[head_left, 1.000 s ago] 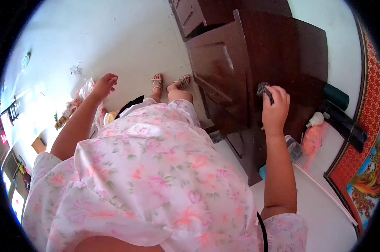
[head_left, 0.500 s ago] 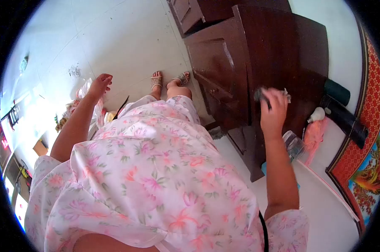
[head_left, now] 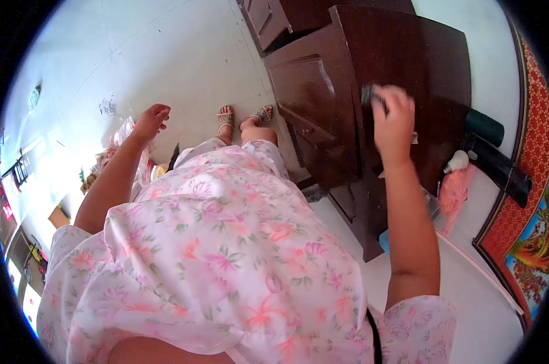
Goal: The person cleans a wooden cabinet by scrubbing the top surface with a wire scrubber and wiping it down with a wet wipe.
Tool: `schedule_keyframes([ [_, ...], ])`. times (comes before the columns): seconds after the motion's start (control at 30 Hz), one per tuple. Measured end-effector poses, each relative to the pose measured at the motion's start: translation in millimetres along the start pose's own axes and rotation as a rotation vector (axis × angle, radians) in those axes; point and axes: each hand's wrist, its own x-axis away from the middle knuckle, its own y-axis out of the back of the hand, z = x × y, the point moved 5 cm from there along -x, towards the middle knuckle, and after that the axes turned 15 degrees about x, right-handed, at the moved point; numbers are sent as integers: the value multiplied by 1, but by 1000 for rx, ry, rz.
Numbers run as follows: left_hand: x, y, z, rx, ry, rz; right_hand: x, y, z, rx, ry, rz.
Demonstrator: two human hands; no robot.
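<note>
- Pinched a small dark pad (head_left: 367, 93) between the thumb and fingers of the right hand (head_left: 394, 121), grip pressed together, blurred.
- Had the pad near the front edge of the dark wooden cabinet (head_left: 420, 57); could not tell whether touching it or just above.
- Hung the left hand (head_left: 152, 120) well apart from the cabinet, grip loosely spread with curled fingers, near the plastic bags (head_left: 126, 128).
- Saw a small pale scrap (head_left: 414, 138) lying just beside the right wrist.
- Partly hid a clear container (head_left: 433, 205) behind the right forearm.
- Noticed a pink bag (head_left: 456, 193) near that container, with a white bulb-shaped object (head_left: 458, 161) just above.
- Found a long black object (head_left: 499, 173) and a dark green roll (head_left: 485, 127) crowding the cabinet's wall side.
- Spotted a red-bordered picture (head_left: 532, 118) beyond them.
- Glimpsed a blue thing (head_left: 383, 241) low by the cabinet, mostly covered.
- Saw dark bits (head_left: 107, 106) scattered on the pale floor (head_left: 165, 51).
</note>
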Motion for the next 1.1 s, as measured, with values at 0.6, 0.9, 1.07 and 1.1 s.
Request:
schedule_keyframes([
  [0.6,-17,20,93,21,-130,75,6,0,-48,96,-190,-6],
  [0.9,-3,-4,-8,-38,12,0,50,6,-21,60,-140,-28],
  [1.07,-3,-26,-51,-76,-283,80,5,-3,-32,54,-197,13],
  [1.1,-5,-33,-67,-72,-292,78,27,0,-31,40,-190,33],
])
